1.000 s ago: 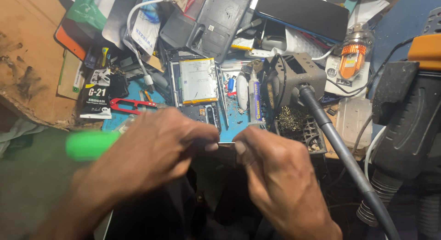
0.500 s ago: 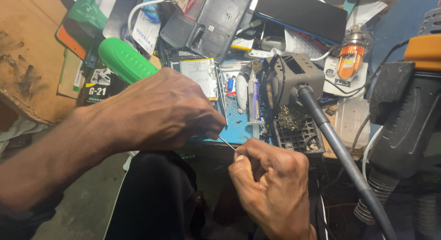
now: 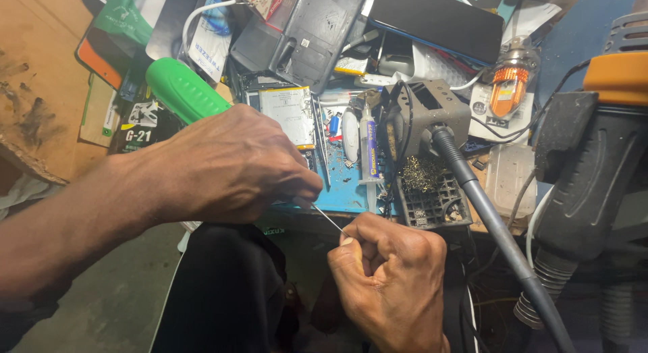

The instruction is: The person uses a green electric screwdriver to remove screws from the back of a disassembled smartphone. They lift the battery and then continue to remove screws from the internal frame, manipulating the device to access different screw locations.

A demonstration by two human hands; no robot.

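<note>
The left hand is wrapped tight around a screwdriver with a fat green handle. The handle sticks up and away behind the hand, and the thin metal tip pokes out below the fingers. The tip points down at the right hand. The right hand is curled into a fist just under the edge of the table, and the tip meets it at the top of the fist, by the thumb. It seems to pinch something very small there, but it is too tiny to tell what. Behind the hands is a blue mat on a messy table. Near the right hand sits a black stand with a ball of brass wire in it.
</note>
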